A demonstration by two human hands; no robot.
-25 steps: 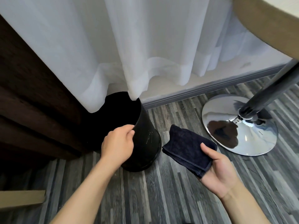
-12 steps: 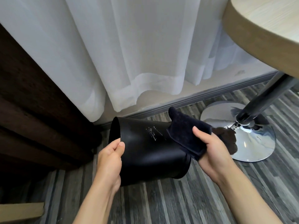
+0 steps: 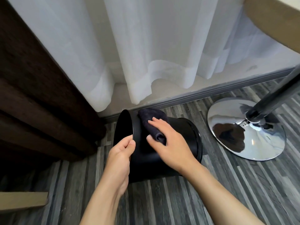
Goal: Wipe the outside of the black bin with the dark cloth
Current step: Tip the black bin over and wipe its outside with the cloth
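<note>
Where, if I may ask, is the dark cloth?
Head view, centre: the dark cloth is pressed on the black bin, near its rim, by the right hand.

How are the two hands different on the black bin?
The left hand grips the black bin at its open rim, fingers curled; the right hand lies flat on the bin's side. The left hand is bare against the bin; the right hand presses the dark cloth under it. Both touch the tipped bin.
</note>
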